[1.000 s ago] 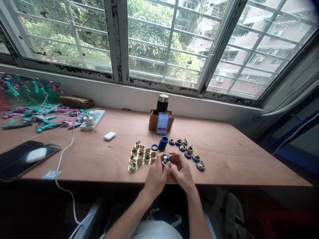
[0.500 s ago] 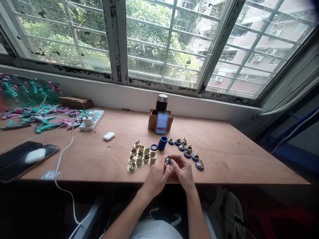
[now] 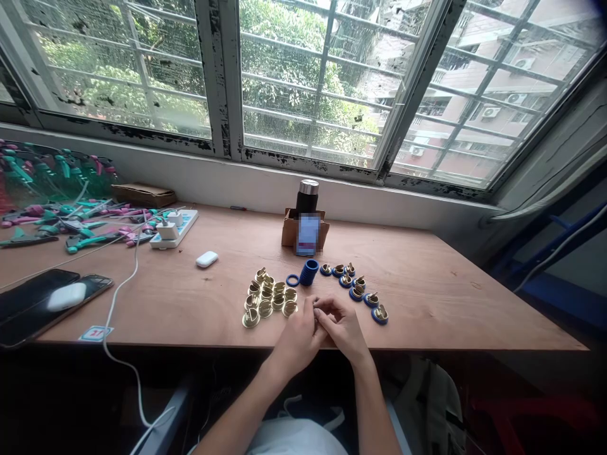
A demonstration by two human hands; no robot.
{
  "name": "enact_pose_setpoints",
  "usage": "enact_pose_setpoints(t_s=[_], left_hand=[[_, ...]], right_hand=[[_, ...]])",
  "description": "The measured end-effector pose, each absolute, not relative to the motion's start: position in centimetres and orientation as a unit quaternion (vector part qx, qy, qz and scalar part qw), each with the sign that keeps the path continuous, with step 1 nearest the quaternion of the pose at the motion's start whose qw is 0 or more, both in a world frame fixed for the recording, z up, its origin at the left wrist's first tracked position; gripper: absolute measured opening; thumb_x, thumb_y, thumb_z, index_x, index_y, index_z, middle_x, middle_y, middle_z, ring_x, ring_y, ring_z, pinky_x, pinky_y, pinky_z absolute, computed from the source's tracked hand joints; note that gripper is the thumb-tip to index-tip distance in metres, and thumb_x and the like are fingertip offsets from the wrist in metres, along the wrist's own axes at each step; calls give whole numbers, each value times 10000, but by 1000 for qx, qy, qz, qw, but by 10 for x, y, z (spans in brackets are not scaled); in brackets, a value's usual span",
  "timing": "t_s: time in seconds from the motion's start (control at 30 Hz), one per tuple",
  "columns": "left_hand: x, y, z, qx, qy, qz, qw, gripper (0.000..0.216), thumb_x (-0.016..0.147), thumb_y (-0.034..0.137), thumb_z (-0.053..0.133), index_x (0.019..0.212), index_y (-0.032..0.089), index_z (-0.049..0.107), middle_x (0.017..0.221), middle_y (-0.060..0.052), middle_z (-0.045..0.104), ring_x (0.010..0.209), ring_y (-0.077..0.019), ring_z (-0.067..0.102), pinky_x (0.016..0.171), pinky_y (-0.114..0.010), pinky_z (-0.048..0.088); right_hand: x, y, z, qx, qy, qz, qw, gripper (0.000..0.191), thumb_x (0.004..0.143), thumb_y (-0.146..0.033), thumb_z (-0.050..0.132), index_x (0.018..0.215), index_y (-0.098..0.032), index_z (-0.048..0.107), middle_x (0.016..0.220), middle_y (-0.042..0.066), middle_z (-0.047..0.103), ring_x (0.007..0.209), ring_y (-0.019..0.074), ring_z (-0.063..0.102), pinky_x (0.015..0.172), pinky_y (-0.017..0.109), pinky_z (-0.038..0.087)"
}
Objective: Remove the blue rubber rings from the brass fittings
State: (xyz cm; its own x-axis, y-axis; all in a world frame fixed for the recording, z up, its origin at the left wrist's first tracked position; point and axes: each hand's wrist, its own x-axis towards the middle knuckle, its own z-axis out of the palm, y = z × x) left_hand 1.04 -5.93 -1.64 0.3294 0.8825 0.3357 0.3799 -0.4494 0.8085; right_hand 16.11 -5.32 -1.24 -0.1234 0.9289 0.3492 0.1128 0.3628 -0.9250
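My left hand (image 3: 298,335) and my right hand (image 3: 346,328) meet near the table's front edge, fingertips pinched together. Between them is a small brass-coloured round part with a blue ring, now almost wholly covered by the fingers. Left of my hands lie several bare brass-coloured parts (image 3: 266,308), each a disc with a raised loop. Beyond the hands stands a stack of blue rings (image 3: 309,272), with one loose blue ring (image 3: 293,280) flat beside it. To the right, similar brass parts with blue rings (image 3: 380,314) form a slanting line.
A cardboard box (image 3: 289,229) with a phone (image 3: 308,234) leaning on it and a black bottle (image 3: 307,201) stands at the back. Leftward are a white earphone case (image 3: 207,259), a power strip (image 3: 190,226), a white cable (image 3: 112,303), phones (image 3: 90,292) and several pliers (image 3: 90,239).
The fingers of both hands have closed further over the brass part and its blue ring, which showed between them before. The parts on the table have stayed put.
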Motion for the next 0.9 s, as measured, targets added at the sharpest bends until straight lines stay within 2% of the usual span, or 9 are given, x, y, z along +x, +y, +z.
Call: enact_pose_setpoints(t_s=[0.17,0.3,0.47,0.6,0.9], left_hand=[[9,-58,-16,760,409,405,303,327,986,132,438,1294,185,534,1179,-119,703,1060,-262,694,919,-408,557],[6,-58,-14,765,406,397,304,360,950,60,389,1232,173,582,1143,-120,713,1029,-252,692,898,-383,552],[4,-60,-8,771,381,400,317,355,999,139,446,1331,196,557,1259,-102,692,1156,-252,656,1003,-385,513],[6,-59,-9,771,390,393,314,343,1072,255,388,1375,198,536,1298,-115,671,1140,-261,667,971,-392,526],[4,-58,-13,795,376,358,315,282,1090,270,330,1248,191,550,1165,-104,670,1052,-248,659,906,-370,513]], right_hand=[[162,-50,-19,-391,-639,394,532,149,932,-340,720,998,-210,749,947,55,736,856,209,694,744,299,557],[163,-48,-22,-387,-616,408,552,202,942,-382,716,1046,-211,741,894,44,725,812,196,679,740,301,557],[164,-48,-22,-391,-597,421,559,242,937,-387,729,1114,-223,723,893,32,723,788,178,669,701,273,541],[164,-48,-22,-400,-584,432,559,243,943,-414,716,1087,-219,724,859,24,718,721,168,657,652,267,528],[164,-47,-24,-410,-567,428,572,265,942,-446,712,1058,-210,740,801,14,687,680,154,622,611,253,494]])
